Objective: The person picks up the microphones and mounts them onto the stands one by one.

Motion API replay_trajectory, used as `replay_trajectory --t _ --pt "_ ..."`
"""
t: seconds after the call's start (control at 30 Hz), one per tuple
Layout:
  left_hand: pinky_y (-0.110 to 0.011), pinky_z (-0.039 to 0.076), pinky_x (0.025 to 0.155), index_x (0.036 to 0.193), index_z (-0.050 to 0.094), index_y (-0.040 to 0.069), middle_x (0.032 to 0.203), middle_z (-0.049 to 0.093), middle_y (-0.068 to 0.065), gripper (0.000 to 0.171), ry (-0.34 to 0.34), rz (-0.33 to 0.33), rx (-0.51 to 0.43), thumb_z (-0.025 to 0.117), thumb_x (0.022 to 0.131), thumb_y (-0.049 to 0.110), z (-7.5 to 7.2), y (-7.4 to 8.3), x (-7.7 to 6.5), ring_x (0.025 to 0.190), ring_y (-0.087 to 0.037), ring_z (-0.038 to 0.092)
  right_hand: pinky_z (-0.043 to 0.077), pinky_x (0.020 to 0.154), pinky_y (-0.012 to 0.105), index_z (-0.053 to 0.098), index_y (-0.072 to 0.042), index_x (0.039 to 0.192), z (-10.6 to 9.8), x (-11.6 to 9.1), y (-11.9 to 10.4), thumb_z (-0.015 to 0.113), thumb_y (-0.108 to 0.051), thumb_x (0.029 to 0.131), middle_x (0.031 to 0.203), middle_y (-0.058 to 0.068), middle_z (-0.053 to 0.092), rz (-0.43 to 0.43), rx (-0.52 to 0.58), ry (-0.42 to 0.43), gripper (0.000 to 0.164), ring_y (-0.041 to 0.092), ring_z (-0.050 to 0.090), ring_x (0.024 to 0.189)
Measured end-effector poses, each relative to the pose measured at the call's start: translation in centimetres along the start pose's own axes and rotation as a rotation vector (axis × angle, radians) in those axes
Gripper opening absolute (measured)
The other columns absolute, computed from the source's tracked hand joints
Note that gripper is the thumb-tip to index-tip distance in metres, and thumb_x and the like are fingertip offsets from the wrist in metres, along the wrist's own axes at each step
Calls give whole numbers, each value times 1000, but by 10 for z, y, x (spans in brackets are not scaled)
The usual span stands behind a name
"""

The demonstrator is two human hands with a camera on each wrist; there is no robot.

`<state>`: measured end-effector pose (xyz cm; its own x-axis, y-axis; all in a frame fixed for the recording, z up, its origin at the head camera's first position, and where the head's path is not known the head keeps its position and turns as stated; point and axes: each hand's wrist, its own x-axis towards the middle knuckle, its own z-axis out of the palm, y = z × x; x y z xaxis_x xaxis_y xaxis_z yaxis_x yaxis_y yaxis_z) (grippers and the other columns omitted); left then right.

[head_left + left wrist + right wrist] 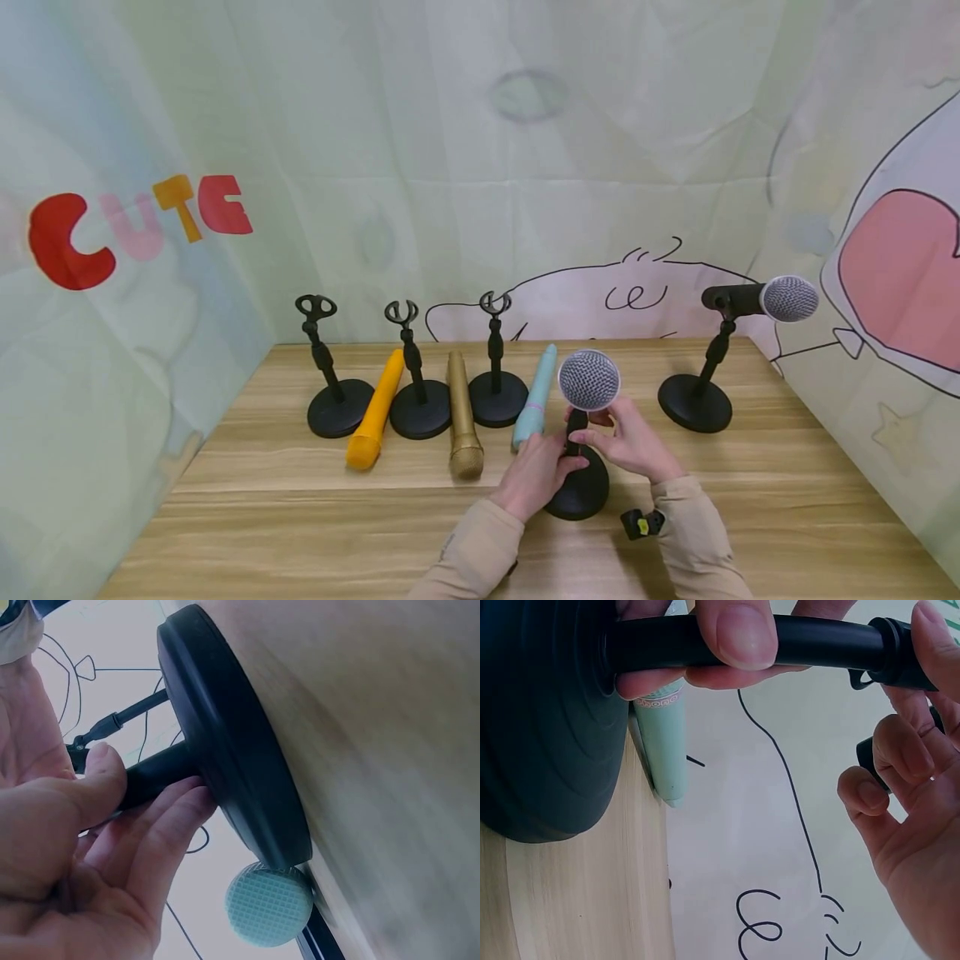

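Observation:
A black microphone stand (583, 493) stands upright at right of centre, bearing a black microphone with a silver mesh head (590, 380) that faces the head camera. Low on its pole, just above the round base (225, 742), my left hand (534, 472) grips with the thumb on one side and fingers on the other. My right hand (636, 438) holds the upper part of the pole, thumb and forefinger around the joint under the microphone, the other fingers curled loosely in the right wrist view. A light blue microphone (535, 404) lies right beside the left hand.
Three stands with bare clips, left (341, 407), middle (420, 408) and right (497, 398), stand along the back. Orange (377, 410) and gold (464, 417) microphones lie between them. Another stand (696, 403) at back right carries a silver-headed microphone (789, 299). Printed cloth walls surround the wooden table (315, 533).

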<state>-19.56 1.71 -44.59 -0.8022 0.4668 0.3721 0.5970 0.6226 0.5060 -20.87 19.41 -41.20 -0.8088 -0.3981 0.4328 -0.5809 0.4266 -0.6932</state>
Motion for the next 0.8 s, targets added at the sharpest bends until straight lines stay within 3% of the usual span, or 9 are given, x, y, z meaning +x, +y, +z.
replay_trajectory --t 0.3,0.57,0.8 --pt "-16 40 55 93 67 7 66 63 -1 17 39 18 3 73 91 23 2 1 -2 59 -8 60 58 88 40 59 3 122 2 -1 1 79 -1 84 114 18 69 -8 -6 23 43 1 60 102" --pt "-16 41 55 98 68 7 67 64 -1 18 47 13 7 72 91 23 2 2 -3 60 -11 63 58 83 33 60 4 118 4 0 3 79 0 83 110 18 68 -32 -4 47 40 0 56 94" --pt "-15 34 53 95 67 7 62 56 1 17 35 11 -22 71 92 23 1 1 -3 55 -2 45 47 71 24 60 1 115 4 -1 5 80 1 81 101 13 65 -43 31 64 39 5 53 83"
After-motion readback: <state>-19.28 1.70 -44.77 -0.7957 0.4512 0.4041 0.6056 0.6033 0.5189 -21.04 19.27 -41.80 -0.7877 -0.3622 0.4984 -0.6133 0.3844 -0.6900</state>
